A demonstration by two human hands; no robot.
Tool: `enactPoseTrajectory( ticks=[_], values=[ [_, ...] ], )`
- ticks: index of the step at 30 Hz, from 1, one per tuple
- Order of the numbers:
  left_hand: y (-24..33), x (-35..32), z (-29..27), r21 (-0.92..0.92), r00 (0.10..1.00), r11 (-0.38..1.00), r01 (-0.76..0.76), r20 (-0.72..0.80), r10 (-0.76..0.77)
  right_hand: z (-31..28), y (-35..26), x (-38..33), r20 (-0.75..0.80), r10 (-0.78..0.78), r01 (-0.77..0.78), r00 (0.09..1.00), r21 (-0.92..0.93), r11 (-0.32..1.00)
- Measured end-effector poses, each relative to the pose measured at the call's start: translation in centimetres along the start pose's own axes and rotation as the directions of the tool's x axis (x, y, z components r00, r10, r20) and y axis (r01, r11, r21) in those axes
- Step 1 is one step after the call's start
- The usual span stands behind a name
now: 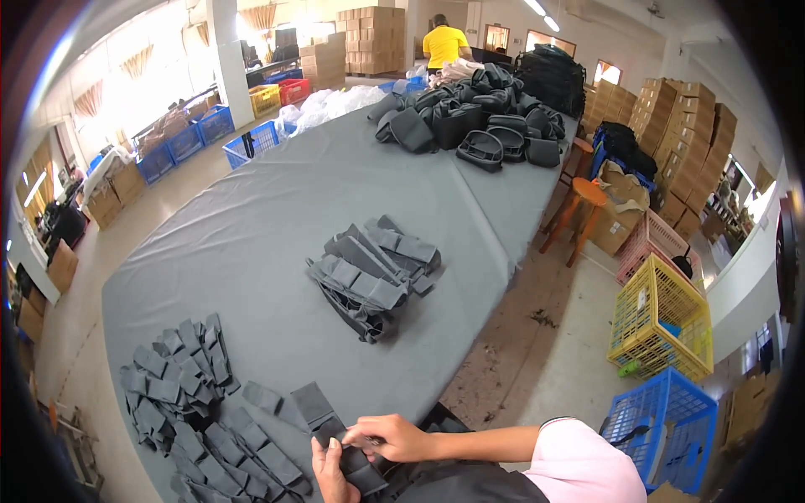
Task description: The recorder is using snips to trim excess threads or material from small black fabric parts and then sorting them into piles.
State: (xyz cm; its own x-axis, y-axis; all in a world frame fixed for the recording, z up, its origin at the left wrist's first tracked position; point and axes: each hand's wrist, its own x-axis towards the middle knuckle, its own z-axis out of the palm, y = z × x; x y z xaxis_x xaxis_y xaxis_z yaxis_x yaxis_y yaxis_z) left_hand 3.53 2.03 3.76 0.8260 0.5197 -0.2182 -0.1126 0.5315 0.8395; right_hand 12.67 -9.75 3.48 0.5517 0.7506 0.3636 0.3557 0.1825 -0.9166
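At the near edge of the long grey table (277, 210), both my hands are on one dark grey fabric piece (356, 461). My left hand (331, 474) grips its lower side. My right hand (390, 438) pinches its upper edge with bent fingers. More loose grey fabric strips (180, 377) lie spread to the left of my hands. A stack of larger folded grey fabric pieces (373, 272) sits in the table's middle, well beyond my hands.
Dark bags (495, 117) are heaped at the table's far end, where a person in a yellow shirt (444, 44) stands. On the floor to the right are a yellow crate (658, 323), a blue crate (662, 423) and an orange stool (579, 205). Cardboard boxes (683, 126) are stacked at the right.
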Motion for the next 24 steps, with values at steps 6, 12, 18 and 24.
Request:
enactPoseTrajectory(
  ticks=[6,12,18,24],
  values=[
    [1.6,-0.7,-0.7,-0.046,0.994,0.998,-0.043,-0.098,0.038,0.5,-2.0,0.4,0.214,0.002,-0.016,0.977,0.064,0.998],
    [2.8,2.5,-0.3,-0.278,0.999,0.961,0.015,-0.039,-0.027,-0.1,-2.1,0.4,0.145,0.316,-0.325,0.938,0.041,0.945],
    [2.7,1.8,-2.3,-0.289,0.991,0.956,0.049,-0.106,-0.083,0.0,-0.6,-1.3,0.08,0.438,-0.443,0.895,0.06,0.894],
    [1.4,1.5,-2.8,-0.33,0.99,0.935,0.129,-0.015,-0.142,1.0,-0.6,0.3,0.048,0.371,-0.373,0.928,0.057,0.926]
  ],
)
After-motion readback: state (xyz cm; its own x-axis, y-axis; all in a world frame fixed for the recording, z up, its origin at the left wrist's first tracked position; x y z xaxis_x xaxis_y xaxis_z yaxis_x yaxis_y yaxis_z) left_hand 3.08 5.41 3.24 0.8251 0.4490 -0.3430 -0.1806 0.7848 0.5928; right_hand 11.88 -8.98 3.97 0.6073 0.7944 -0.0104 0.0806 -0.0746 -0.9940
